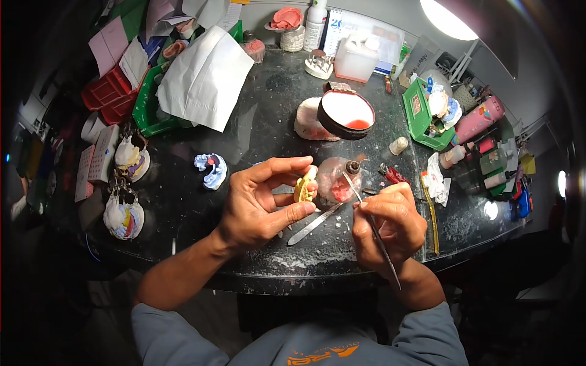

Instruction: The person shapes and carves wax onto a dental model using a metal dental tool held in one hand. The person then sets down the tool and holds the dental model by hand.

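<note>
Between the thumb and fingers of my left hand (259,195) is a small yellow dental cast (301,190), held up above the bench. My right hand (390,226) grips a thin metal wax carver (381,244) like a pen, its upper tip in front of the glass spirit burner (334,183). That burner has a dark neck and pinkish contents; whether the carver touches it I cannot tell. Below, between my hands, a metal knife (314,224) lies on the bench. A blue dental cast (211,171) rests left of my left hand.
A round dark-rimmed tin (346,114) with red wax leans on a pinkish-white block. Articulated casts (124,216) stand at left. Green trays (421,116) flank both sides, and a lamp (452,18) hangs upper right. White scraps litter the bench's front edge (293,280).
</note>
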